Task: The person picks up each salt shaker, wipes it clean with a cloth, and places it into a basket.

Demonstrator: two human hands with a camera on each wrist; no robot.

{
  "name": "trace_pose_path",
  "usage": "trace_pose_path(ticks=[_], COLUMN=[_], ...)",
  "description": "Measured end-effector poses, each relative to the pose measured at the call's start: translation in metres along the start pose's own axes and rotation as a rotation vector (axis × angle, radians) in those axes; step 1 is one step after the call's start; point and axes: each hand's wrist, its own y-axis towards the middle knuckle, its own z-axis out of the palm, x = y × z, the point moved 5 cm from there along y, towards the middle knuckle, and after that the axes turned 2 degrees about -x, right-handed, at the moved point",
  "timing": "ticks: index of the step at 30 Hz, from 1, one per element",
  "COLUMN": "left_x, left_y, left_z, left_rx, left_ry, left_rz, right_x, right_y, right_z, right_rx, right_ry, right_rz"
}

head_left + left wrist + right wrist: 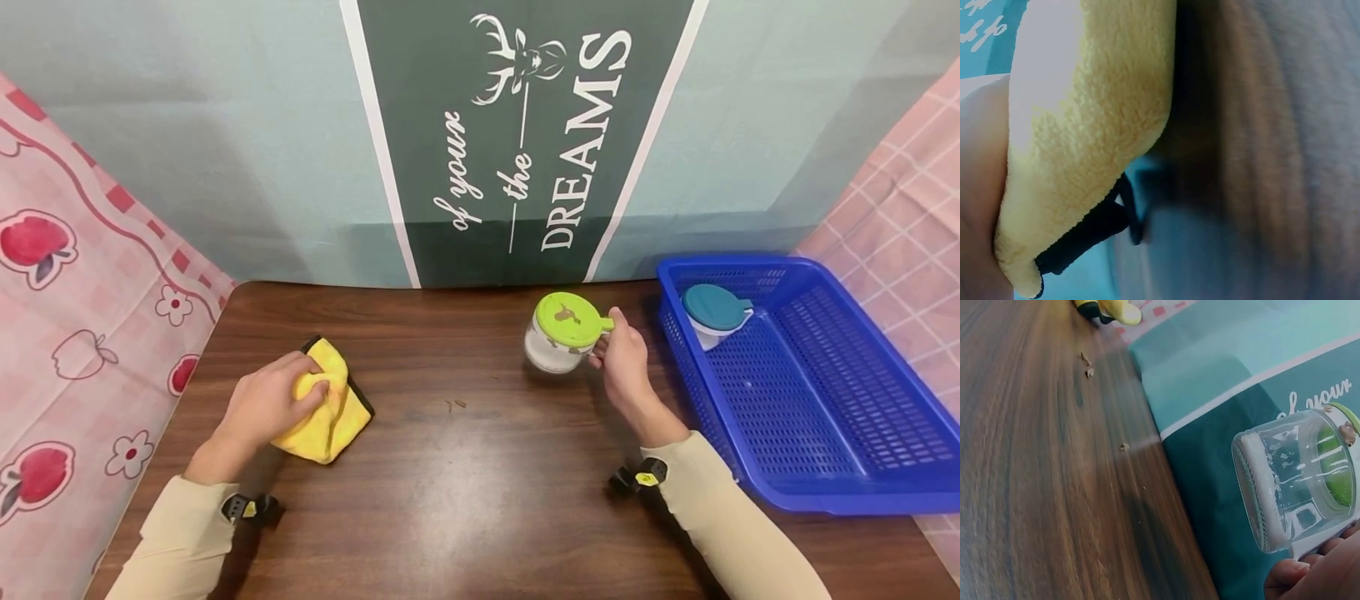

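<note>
My left hand (266,404) grips a bunched yellow cloth (341,421) with black edging at the left of the table. Up close in the left wrist view, the fluffy cloth (1097,112) lies against part of the hand. My right hand (626,358) holds a clear seasoning jar (551,350) by its handle; the jar has a green lid (567,320) with brown smudges. In the right wrist view the jar (1297,481) is above the table and contains some white, grainy stuff near its base. Fingers (1288,572) wrap the white handle.
At the right stands a blue plastic basket (750,467) holding another jar with a teal lid (711,307). Small brown crumbs (459,404) lie on the wooden table (450,517) between the hands. A printed cloth backdrop (300,167) hangs along the table's far edge.
</note>
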Motion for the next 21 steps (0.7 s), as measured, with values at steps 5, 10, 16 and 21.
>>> trace_pose_path(ticks=[5,10,16,21], left_x=[-0.007,-0.019,-0.037,-0.054], left_y=[0.003,0.007,0.010,0.013], left_z=[-0.011,-0.021,-0.034,-0.046], left_rx=[-0.062,-0.108,-0.177,-0.245], left_ry=[-0.002,-0.011,0.003,0.025], left_rz=[0.042,0.084,0.137,0.180], right_x=[0.000,0.001,0.003,0.005], right_y=[-0.007,-0.017,-0.026,-0.032], right_z=[0.006,0.013,0.022,0.028], right_rx=[0.025,0.048,0.070,0.073], right_ry=[-0.010,-0.025,-0.026,-0.023], right_rz=[0.007,0.003,-0.005,0.004])
